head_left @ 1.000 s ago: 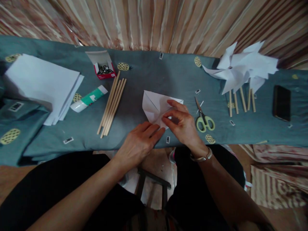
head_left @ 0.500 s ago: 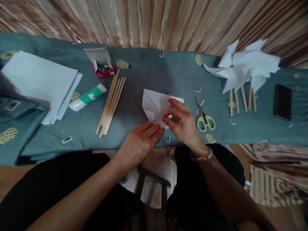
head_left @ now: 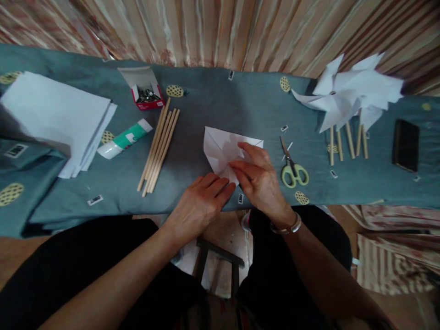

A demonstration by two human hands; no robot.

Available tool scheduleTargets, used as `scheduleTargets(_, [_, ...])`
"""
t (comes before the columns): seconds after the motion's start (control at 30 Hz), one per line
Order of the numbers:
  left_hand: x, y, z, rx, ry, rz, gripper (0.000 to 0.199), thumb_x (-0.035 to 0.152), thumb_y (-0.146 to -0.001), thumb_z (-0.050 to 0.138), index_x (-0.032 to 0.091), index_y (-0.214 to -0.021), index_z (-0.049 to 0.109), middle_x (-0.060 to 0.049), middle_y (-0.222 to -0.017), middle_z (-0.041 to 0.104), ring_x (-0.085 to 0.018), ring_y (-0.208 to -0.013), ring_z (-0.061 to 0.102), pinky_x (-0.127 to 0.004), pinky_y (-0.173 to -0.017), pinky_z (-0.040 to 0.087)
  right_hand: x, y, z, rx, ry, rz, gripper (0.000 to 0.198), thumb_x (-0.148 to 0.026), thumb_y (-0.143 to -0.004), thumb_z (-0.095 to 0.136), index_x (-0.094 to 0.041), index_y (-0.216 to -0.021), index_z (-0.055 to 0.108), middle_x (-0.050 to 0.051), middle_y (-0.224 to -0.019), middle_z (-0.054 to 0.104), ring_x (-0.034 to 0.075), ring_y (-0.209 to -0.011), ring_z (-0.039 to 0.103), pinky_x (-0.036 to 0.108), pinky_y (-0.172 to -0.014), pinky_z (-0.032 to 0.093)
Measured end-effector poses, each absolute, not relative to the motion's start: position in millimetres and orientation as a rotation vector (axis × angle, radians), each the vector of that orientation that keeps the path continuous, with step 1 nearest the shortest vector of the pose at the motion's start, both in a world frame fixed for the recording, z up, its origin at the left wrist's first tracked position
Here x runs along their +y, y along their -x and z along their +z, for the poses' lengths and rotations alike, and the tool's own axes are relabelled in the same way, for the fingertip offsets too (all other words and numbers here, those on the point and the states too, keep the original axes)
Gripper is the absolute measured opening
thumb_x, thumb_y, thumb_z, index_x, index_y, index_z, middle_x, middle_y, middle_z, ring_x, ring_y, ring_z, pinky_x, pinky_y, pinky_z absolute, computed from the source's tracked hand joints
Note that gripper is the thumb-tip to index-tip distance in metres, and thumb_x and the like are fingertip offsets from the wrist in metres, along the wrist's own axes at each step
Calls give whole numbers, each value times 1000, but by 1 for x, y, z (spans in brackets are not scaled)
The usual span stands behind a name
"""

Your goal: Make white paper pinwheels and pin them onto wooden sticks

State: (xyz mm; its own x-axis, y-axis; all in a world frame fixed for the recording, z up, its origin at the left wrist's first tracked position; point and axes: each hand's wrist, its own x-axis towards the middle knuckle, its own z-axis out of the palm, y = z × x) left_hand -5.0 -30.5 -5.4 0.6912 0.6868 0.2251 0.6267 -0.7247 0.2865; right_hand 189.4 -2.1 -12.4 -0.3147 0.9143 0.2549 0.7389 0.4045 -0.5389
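A white sheet of paper [head_left: 225, 145] with crease or cut lines running in from its corners lies on the cloth in front of me. My left hand [head_left: 202, 198] holds its near edge, fingertips pressed on the paper. Over the sheet's right part, my right hand [head_left: 257, 176] pinches a bent-over flap near the middle between thumb and fingers. Its palm hides the sheet's right side. Just right of that hand lie scissors [head_left: 293, 172] with light green handles, blades pointing away from me.
Left of the sheet are wooden sticks [head_left: 160, 149], a glue tube [head_left: 125, 138], a red box [head_left: 148, 96] of small metal pieces and stacked white paper [head_left: 65, 114]. Paper pinwheels [head_left: 360, 89] on sticks and a dark phone [head_left: 405, 144] lie right. A curtain [head_left: 220, 32] hangs behind the table.
My right hand has shifted slightly left and its thumb and fingers have come closer together on the paper flap. My left hand stays at the near edge.
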Motion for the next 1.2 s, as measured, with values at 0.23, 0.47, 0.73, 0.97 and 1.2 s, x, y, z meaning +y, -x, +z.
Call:
scheduleTargets(0.23, [-31, 4, -7, 1087, -2685, 567, 24, 9, -95, 51, 11, -116, 63, -10, -102, 70, -24, -94, 64, -36, -81, 58, -15, -183, -15, -2301, 1428, 354, 38, -9, -91, 45, -27, -118, 64, 5, -150, 50, 31, -141, 41, 55, -115, 39])
scheduleTargets(0.47, [-32, 1, -6, 1116, -2658, 607, 20, 10, -94, 54, 10, -112, 65, -13, -106, 68, -24, -94, 62, -36, -80, 58, -8, -187, -17, -2305, 1408, 327, 32, -11, -93, 42, -25, -111, 66, 9, -146, 53, 31, -139, 43, 53, -113, 41])
scheduleTargets(0.73, [-30, -2, -8, 1092, -2710, 550, 17, 14, -97, 52, 10, -104, 67, -11, -104, 69, -24, -93, 63, -37, -79, 57, -9, -181, -22, -2352, 1340, 294, 27, -13, -95, 43, -23, -108, 64, 9, -146, 54, 29, -137, 45, 52, -111, 43])
scheduleTargets(0.97, [-27, -6, -8, 1125, -2729, 517, 18, 16, -98, 48, 12, -97, 66, -10, -96, 68, -24, -89, 61, -38, -76, 55, 6, -194, -15, -2159, 1321, 473, 36, -7, -86, 44, -21, -103, 71, 8, -139, 61, 25, -131, 53, 48, -112, 45])
scheduleTargets(1.2, [-26, -2, -1, 1134, -2781, 480, 17, 15, -96, 51, 12, -96, 67, -10, -97, 70, -24, -88, 62, -36, -76, 52, 33, -219, -15, -2076, 1433, 431, 48, -11, -85, 44, -21, -126, 66, 8, -141, 62, 28, -134, 54, 56, -116, 39])
